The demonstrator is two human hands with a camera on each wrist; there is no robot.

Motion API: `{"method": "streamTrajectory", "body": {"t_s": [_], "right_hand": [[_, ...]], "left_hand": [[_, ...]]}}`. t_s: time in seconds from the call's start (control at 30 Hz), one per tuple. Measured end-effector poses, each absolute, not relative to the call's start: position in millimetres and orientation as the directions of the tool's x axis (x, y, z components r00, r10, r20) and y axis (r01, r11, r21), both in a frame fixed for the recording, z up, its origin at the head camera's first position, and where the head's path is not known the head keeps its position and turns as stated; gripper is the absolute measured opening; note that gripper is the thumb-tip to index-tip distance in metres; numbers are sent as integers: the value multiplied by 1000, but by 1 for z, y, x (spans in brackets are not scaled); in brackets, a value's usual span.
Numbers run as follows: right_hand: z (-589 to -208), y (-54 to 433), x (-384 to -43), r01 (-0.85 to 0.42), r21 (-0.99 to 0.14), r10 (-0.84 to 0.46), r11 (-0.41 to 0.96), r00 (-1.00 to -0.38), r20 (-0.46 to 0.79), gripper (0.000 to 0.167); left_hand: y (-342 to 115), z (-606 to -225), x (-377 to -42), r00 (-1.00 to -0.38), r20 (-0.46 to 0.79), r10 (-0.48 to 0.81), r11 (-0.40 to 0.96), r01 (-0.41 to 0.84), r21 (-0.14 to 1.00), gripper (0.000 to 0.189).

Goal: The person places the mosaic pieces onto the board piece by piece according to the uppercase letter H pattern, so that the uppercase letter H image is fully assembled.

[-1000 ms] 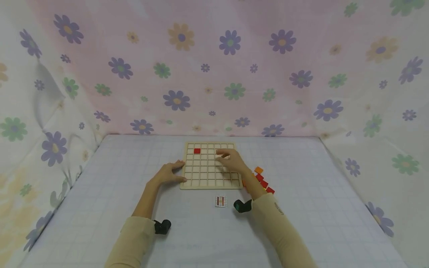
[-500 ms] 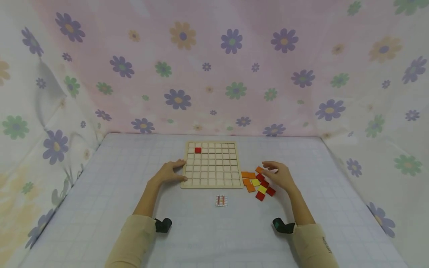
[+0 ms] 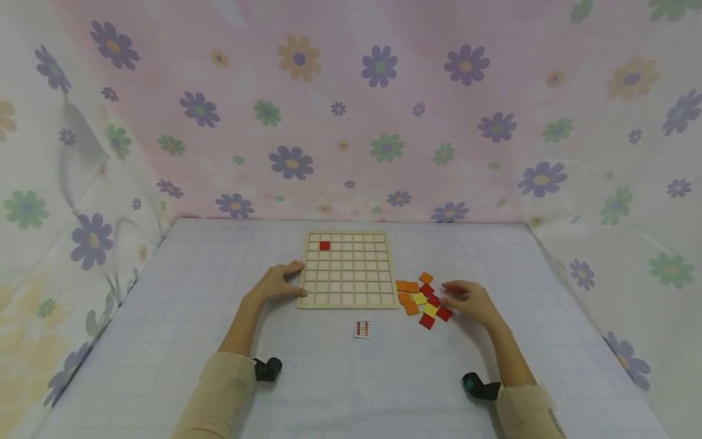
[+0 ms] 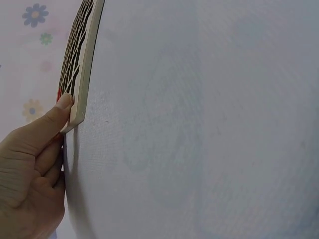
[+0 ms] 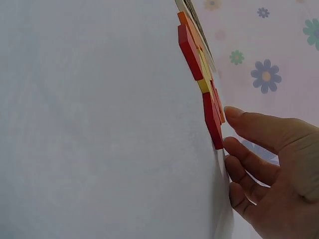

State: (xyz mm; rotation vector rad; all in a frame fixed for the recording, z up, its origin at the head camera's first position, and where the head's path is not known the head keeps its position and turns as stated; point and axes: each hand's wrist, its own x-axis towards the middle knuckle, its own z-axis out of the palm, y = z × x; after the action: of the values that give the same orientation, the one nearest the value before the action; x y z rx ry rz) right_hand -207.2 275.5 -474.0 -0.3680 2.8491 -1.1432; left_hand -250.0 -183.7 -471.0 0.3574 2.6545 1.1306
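A wooden grid board (image 3: pixel 348 277) lies flat on the table, with one red tile (image 3: pixel 325 246) in a cell near its far left corner. My left hand (image 3: pixel 273 284) rests at the board's left edge. Its thumb (image 4: pixel 64 102) is on the rim in the left wrist view, with the other fingers lower beside it. Right of the board lies a loose cluster of red, orange and yellow tiles. My right hand (image 3: pixel 473 301) is at this cluster's right side, thumb and fingers apart, right by a red tile (image 3: pixel 444 314). Nothing shows between its fingers.
A small printed pattern card (image 3: pixel 364 329) lies in front of the board. An orange tile (image 3: pixel 426 278) is at the far end of the cluster. Flowered cloth (image 3: pixel 351 122) hangs behind the table and along both sides.
My right hand has moved from over the board to the right, past the cluster's far tile, then nearer me along its right side. My left hand stays at the board.
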Motion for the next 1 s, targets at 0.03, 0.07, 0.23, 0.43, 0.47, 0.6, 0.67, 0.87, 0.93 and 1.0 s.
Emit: {"method": "streamTrajectory", "body": {"t_s": [0.03,0.07,0.23,0.43,0.47,0.6,0.67,0.87,0.93,1.0], "right_hand": [[-473,275,-206,-204,-685,-248,700,-968,34,40],[-472,275,-204,-204,-685,-260,700,-965,22,40],[-469,275,-195,-216,-664,-305,716,-952,-19,40],[-467,271,-189,-222,-663,-330,715,-943,-41,40],[-467,271,-188,-226,-664,-332,712,-943,-35,38],[-470,269,-189,-230,-656,-298,719,-955,9,35],[-471,269,-190,-228,-653,-276,722,-961,30,36],[-472,268,-194,-204,-652,-229,730,-972,48,36],[-473,268,-196,-201,-657,-219,727,-974,55,35],[-474,269,-197,-209,-659,-209,722,-975,80,34]], "left_hand": [[-183,-471,-250,-942,-115,314,672,135,728,79],[-183,-470,-250,-943,-115,314,671,135,729,79],[-183,-469,-250,-942,-111,316,672,139,728,79],[-184,-469,-251,-944,-129,305,676,120,727,80],[-184,-470,-251,-943,-131,306,676,118,728,80],[-184,-471,-252,-941,-128,312,673,124,729,81],[-184,-471,-252,-942,-128,312,670,122,732,81],[-183,-471,-252,-941,-121,315,659,125,742,81],[-183,-471,-252,-941,-121,315,657,124,743,82],[-183,-472,-252,-942,-128,311,660,117,743,82]]}}
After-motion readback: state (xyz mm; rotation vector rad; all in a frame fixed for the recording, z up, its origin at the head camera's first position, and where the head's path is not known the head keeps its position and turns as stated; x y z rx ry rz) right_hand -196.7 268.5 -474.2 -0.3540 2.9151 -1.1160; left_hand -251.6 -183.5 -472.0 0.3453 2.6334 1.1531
